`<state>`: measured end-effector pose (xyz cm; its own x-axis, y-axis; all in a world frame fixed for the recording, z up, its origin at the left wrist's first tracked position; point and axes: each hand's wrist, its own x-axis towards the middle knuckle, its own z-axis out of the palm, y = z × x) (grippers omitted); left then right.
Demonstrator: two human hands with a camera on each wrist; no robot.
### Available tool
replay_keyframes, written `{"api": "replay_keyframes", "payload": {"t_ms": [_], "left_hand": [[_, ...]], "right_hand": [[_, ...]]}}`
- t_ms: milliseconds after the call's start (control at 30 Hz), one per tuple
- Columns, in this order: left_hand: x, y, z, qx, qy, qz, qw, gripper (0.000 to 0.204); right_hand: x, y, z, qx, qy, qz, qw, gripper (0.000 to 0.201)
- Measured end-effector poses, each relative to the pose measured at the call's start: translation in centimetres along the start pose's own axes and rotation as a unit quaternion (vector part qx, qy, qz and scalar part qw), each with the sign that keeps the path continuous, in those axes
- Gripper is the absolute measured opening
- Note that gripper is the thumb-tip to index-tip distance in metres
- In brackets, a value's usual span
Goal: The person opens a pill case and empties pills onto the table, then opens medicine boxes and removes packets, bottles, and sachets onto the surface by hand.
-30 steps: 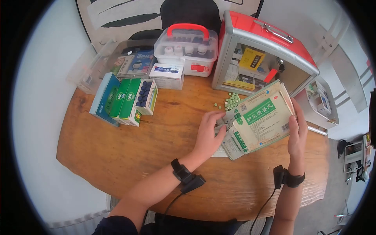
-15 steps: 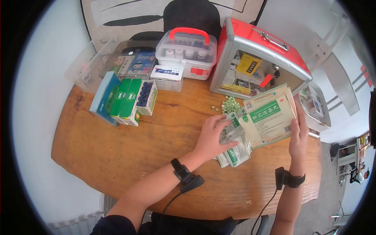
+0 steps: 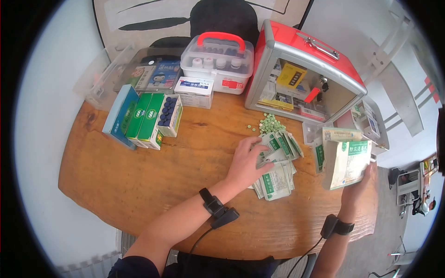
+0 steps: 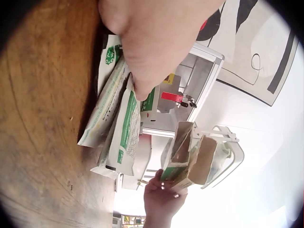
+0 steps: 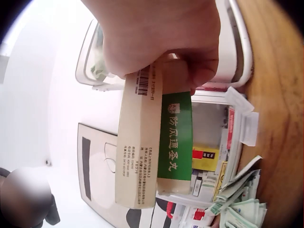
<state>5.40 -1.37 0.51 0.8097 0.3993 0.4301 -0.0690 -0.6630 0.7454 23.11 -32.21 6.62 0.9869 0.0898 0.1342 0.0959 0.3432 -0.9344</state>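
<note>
Fingers of the left hand lie straight and spread, pressing flat on the fanned heap of green-and-white paper sachets on the round wooden table, just in front of the red-topped metal medicine cabinet. Small green pills lie between heap and cabinet. Right of the sachets, the right hand grips an opened beige-and-green cardboard medicine box from below, fingers curled round it, lifted off the table.

A: Counter? 
B: Wood, grained, slight sheen. 
A: Box? 
B: Matt cardboard. Sachets glossy foil-paper. 
A: Case? 
B: Brushed metal frame, glossy red top, clear panel.
</note>
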Motion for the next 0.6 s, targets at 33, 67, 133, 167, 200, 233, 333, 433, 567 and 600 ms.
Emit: {"api": "replay_keyframes", "payload": {"t_ms": [33, 67, 133, 167, 200, 233, 333, 433, 567, 600], "left_hand": [[0.0, -0.1, 0.1, 0.000, -0.001, -0.001, 1.000, 0.042], [0.0, -0.3, 0.2, -0.007, 0.006, 0.002, 1.000, 0.041], [-0.1, -0.4, 0.3, -0.014, 0.012, 0.006, 1.000, 0.039], [-0.1, -0.4, 0.3, -0.006, 0.012, 0.011, 1.000, 0.038], [0.1, -0.4, 0.3, 0.003, 0.013, 0.017, 1.000, 0.037], [0.1, -0.3, 0.4, 0.002, 0.012, 0.020, 1.000, 0.037], [-0.1, -0.2, 0.3, 0.009, 0.007, 0.006, 1.000, 0.035], [0.1, 0.0, 0.0, 0.008, 0.007, 0.004, 1.000, 0.032], [0.1, -0.2, 0.3, 0.006, 0.015, 0.008, 1.000, 0.031], [0.0, -0.2, 0.3, 0.007, 0.021, 0.014, 1.000, 0.031]], "right_hand": [[-0.4, 0.7, -0.6, 0.024, 0.000, 0.033, 0.999, 0.056], [-1.0, 1.4, -1.1, 0.027, -0.008, 0.041, 0.999, 0.057], [-2.0, 2.6, -1.5, 0.035, 0.000, 0.060, 0.998, 0.057], [-2.4, 2.9, -1.4, 0.044, 0.006, 0.075, 0.996, 0.057], [-2.7, 3.0, -1.2, 0.063, -0.013, 0.077, 0.995, 0.056], [-2.8, 3.0, -1.0, 0.064, -0.011, 0.075, 0.995, 0.056], [-3.2, 3.0, 0.9, 0.115, 0.008, 0.087, 0.990, 0.055], [-2.7, 3.3, 0.6, -0.117, -0.056, -0.055, 0.990, 0.062], [-3.9, 0.8, 5.1, -0.190, -0.094, -0.186, 0.959, 0.071], [-4.2, 0.1, 6.4, -0.235, -0.102, -0.231, 0.939, 0.075]]}}
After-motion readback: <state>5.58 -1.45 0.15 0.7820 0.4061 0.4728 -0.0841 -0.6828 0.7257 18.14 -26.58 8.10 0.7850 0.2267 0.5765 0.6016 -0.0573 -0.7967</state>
